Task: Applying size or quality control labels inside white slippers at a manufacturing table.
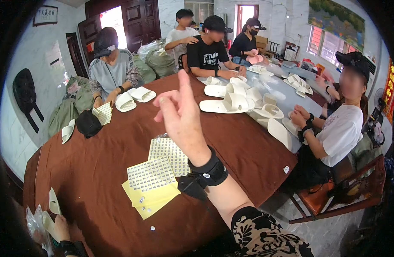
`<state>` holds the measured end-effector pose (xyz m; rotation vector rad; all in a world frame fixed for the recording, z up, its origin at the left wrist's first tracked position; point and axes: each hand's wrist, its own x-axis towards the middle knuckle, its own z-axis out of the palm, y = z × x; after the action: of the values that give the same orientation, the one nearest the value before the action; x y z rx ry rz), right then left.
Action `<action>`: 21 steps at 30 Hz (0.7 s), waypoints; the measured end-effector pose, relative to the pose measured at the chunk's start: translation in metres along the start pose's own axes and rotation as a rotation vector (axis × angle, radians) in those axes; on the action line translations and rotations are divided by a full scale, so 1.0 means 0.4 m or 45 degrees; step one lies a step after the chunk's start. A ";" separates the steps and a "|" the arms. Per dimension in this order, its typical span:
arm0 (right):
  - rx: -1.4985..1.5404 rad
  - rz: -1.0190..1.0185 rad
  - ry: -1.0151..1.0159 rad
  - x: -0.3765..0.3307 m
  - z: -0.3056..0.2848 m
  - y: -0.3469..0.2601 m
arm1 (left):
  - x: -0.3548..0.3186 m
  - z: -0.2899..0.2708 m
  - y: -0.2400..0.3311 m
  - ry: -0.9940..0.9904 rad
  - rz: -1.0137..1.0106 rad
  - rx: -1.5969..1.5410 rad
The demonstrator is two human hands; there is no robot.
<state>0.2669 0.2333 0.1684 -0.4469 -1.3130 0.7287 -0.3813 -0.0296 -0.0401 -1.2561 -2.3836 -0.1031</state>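
Observation:
My right hand (182, 118) is raised above the brown round table (98, 171), fingers spread and holding nothing; a black band is strapped on its wrist. Below it lie yellow sheets of small round stickers (152, 182). My left hand (59, 227) is low at the table's near left edge, closed on a white slipper (51, 214) in a clear bag.
Several people sit around the table handling white slippers (231, 100). A person at the far left holds a sticker sheet (103, 112) beside a black cap (88, 124). A person on a wooden chair (347, 188) sits at the right. Loose round stickers (286, 169) dot the table.

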 end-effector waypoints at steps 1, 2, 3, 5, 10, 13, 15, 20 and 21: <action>-0.014 -0.001 -0.007 -0.001 0.003 -0.006 | -0.009 -0.038 0.099 -0.008 0.073 -0.022; 0.002 0.000 -0.002 0.000 0.005 -0.008 | -0.024 -0.051 0.074 -0.003 0.128 -0.022; -0.002 -0.015 0.004 0.001 0.006 -0.010 | -0.036 -0.045 0.079 0.002 0.181 -0.022; -0.036 -0.024 0.017 0.000 -0.004 -0.006 | -0.089 -0.220 0.397 -0.008 0.313 -0.056; 0.013 -0.060 0.041 0.016 -0.037 -0.016 | -0.182 -0.337 0.554 -0.052 0.629 -0.107; -0.010 -0.067 0.065 0.013 -0.051 -0.034 | -0.248 -0.433 0.655 -0.105 0.743 -0.106; -0.023 -0.053 0.060 0.012 -0.043 -0.039 | -0.266 -0.465 0.664 -0.126 0.755 -0.122; -0.029 -0.039 0.124 0.013 -0.053 -0.005 | -0.254 -0.437 0.563 -0.246 0.717 -0.527; -0.006 -0.038 0.126 0.011 -0.056 0.004 | -0.233 -0.414 0.536 -0.374 0.623 -0.656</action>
<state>0.2885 0.2398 0.1655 -0.4609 -1.2268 0.6707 -0.1066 -0.0195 0.0411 -2.1945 -2.2751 -0.4261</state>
